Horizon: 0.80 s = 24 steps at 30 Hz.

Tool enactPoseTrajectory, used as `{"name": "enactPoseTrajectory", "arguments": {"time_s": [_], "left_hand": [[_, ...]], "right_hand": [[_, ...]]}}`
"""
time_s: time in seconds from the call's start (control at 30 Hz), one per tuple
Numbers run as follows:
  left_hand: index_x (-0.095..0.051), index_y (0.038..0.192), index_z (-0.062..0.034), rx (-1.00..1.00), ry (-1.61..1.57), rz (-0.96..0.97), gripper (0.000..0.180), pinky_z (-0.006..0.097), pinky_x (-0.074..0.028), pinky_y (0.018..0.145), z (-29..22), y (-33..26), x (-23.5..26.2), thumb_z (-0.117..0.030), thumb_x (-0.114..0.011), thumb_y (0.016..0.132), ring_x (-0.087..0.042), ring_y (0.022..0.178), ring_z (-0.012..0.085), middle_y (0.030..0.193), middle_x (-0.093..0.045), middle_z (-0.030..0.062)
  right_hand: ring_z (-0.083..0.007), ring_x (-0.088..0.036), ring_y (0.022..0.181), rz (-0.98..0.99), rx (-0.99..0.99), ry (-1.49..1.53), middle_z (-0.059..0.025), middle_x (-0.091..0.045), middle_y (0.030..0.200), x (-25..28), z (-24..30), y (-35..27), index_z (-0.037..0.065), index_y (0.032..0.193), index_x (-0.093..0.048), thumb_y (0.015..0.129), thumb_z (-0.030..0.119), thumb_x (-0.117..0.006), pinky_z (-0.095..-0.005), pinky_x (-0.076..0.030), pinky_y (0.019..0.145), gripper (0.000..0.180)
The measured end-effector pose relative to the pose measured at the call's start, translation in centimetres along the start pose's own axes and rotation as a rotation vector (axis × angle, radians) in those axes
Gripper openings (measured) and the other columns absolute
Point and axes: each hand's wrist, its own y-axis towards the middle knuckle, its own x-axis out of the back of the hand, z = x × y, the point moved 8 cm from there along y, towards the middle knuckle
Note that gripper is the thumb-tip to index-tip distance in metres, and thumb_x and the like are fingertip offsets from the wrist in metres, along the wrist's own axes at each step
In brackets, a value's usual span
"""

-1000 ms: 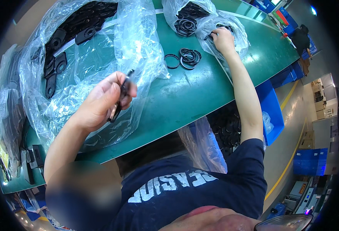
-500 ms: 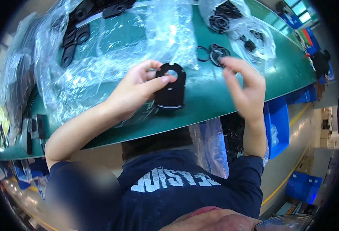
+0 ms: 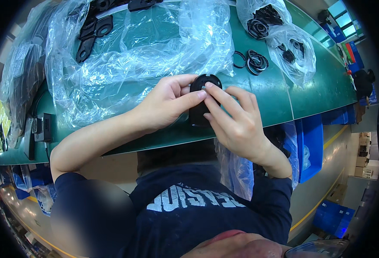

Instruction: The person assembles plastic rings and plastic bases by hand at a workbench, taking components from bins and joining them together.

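Note:
My left hand grips a flat black plate by its left side, thumb lying across the front near the round hole. The plate is upright, with a rounded, notched top. From the right, my right hand meets it, index fingertip and thumb at the hole and front face. Whatever sits between those fingertips is hidden. Beyond the right hand, a heap of black rings lies on the green table, beside a single thin black ring.
Clear plastic sheeting covers the table's left and middle, with black lever-shaped parts on it. Open clear bags of black parts stand at the far right. A small black device sits at the left; a blue bin stands below the right edge.
My right hand has come from the ring heap leftward to the plate, its fingers now at the hole. The plate has shifted slightly right in my left hand, and the view has shifted a little.

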Motion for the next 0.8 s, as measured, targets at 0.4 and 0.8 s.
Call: {"name": "enactPoseTrajectory", "arguments": {"time_s": [0.4,0.8], "left_hand": [[-0.052,0.117,0.0041,-0.061,0.017,0.068,0.030,0.018,-0.043,0.071,1.0,-0.5,-1.7,-0.013,-0.051,0.092,-0.052,0.081,0.0018,0.094,-0.061,0.0005],[-0.051,0.119,0.0027,0.093,-0.075,-0.001,0.032,0.018,-0.044,0.070,1.9,-0.1,-1.1,-0.016,-0.051,0.093,-0.055,0.079,0.0027,0.096,-0.063,0.0026]], "right_hand": [[-0.0107,-0.060,0.069,-0.008,-0.708,0.939,-0.0083,-0.067,0.081,-2.5,-7.5,-3.2,-0.002,0.094,-0.066,0.077,0.011,-0.068,-0.0244,-0.049,0.060,0.021],[-0.0277,-0.060,0.079,0.177,-0.417,-0.119,-0.0075,-0.057,0.089,-4.4,-14.8,-0.4,0.007,0.083,-0.067,0.080,0.015,-0.060,-0.0385,-0.049,0.068,0.011]]}}
